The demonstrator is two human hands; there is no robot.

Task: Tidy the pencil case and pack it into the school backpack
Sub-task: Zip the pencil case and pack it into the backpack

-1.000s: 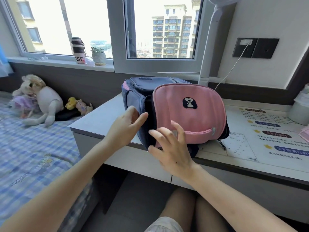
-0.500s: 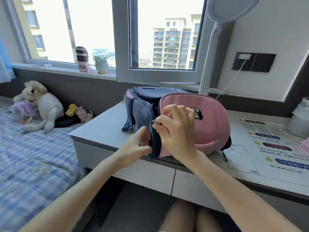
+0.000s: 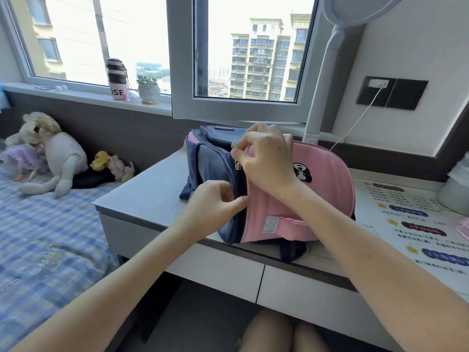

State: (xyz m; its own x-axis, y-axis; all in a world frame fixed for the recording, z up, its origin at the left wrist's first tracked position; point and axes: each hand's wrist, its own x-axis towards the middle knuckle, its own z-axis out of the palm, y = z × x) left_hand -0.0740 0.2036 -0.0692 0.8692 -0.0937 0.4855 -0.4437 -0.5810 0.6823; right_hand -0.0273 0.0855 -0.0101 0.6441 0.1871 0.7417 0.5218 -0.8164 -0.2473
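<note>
We have the backpack point(image 3: 317, 199) standing on the desk point(image 3: 147, 189) close to its near edge, with its pink front panel turned toward us and its navy side facing left. Our right hand point(image 3: 266, 163) is up at the top left corner of the pink panel, thumb and forefinger pinched on a round silver zipper pull point(image 3: 236, 144); the other fingers are curled in behind. A second small pull point(image 3: 238, 165) hangs on the dark zipper line just below it. Our left hand point(image 3: 213, 201) is lower on the same seam, fingers curled, with the thumb and fingertips gripping the navy fabric of the backpack right beside the zipper.

To the right of the backpack a printed sheet point(image 3: 406, 219) lies flat on the desk. A white lamp post point(image 3: 330, 72) rises behind the backpack, near a dark wall socket point(image 3: 390, 92) with a white cable plugged in. On the left, plush toys point(image 3: 58, 151) rest on the checked bed point(image 3: 38, 237). A striped bottle point(image 3: 116, 80) and a small plant pot point(image 3: 149, 91) stand on the windowsill.
</note>
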